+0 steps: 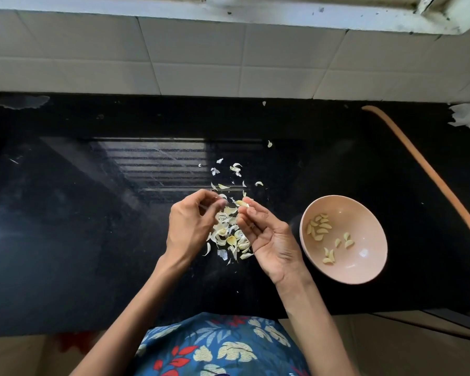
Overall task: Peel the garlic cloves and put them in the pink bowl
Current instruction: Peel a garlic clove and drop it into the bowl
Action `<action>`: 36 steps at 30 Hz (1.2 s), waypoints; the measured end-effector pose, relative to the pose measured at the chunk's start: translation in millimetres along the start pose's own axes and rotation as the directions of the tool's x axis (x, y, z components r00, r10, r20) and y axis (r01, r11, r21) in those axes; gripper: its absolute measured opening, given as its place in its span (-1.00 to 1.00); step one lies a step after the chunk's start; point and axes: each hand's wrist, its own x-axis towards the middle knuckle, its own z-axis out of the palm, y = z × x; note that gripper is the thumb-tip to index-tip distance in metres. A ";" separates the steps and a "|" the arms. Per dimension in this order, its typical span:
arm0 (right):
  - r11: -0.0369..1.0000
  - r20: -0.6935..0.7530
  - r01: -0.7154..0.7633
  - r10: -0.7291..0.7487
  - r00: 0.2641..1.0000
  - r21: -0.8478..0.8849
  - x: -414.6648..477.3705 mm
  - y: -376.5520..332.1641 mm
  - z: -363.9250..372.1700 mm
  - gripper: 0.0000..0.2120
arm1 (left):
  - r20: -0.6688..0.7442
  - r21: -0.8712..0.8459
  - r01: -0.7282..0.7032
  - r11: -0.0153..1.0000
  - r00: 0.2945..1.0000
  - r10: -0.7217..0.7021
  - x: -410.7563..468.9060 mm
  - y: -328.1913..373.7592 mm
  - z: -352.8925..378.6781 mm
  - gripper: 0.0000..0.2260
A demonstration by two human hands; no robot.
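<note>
Now, right hand (266, 234): fingertips pinch a pale garlic clove (242, 203).
Left hand (190, 226): fingers curled; grip unclear.
Round pink bowl (364, 213): holds peeled cloves (319, 226).

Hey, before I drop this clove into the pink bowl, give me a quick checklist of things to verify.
1. Grip: the right hand pinches the garlic clove at its fingertips: ok.
2. Skin fully off that clove: cannot tell.
3. The pink bowl stands upright on the counter, beside the right hand: ok.
4. Room in the bowl: the peeled cloves cover only part of its bottom: ok.
5. Whether the left hand is empty: cannot tell.
6. The peel pile lies outside the bowl: ok.
</note>
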 end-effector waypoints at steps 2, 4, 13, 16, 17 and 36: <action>0.999 -0.013 0.024 -0.024 1.000 -0.035 1.5 0.8 -0.6 -0.73 | 0.072 -0.041 -0.048 0.998 0.996 0.051 0.2 0.9 -1.4 -0.80; 0.990 -0.034 0.071 -0.076 0.997 -0.121 3.0 2.8 -2.1 -0.78 | 0.154 -0.076 -0.064 0.995 0.985 0.075 -2.4 5.2 -3.4 -0.79; 0.883 -0.034 0.233 -0.269 0.962 -0.407 4.9 5.5 -6.3 -0.85 | 0.183 -0.176 0.083 0.981 0.982 -0.050 -13.0 19.0 -6.2 -0.86; 0.820 -0.011 0.290 -0.339 0.941 -0.493 6.1 2.4 -9.5 -0.94 | 0.251 -0.256 0.196 0.947 0.959 -0.130 -12.5 18.7 -6.6 -0.88; 0.795 0.005 0.306 -0.357 0.934 -0.524 6.2 1.3 -10.2 -0.93 | 0.274 -0.291 0.238 0.926 0.949 -0.158 -11.9 18.6 -6.5 -0.89; 0.691 0.189 0.392 -0.354 0.916 -0.607 9.2 -0.5 -12.1 -0.96 | 0.419 -0.420 0.414 0.808 0.878 -0.232 -14.4 12.4 7.2 -0.82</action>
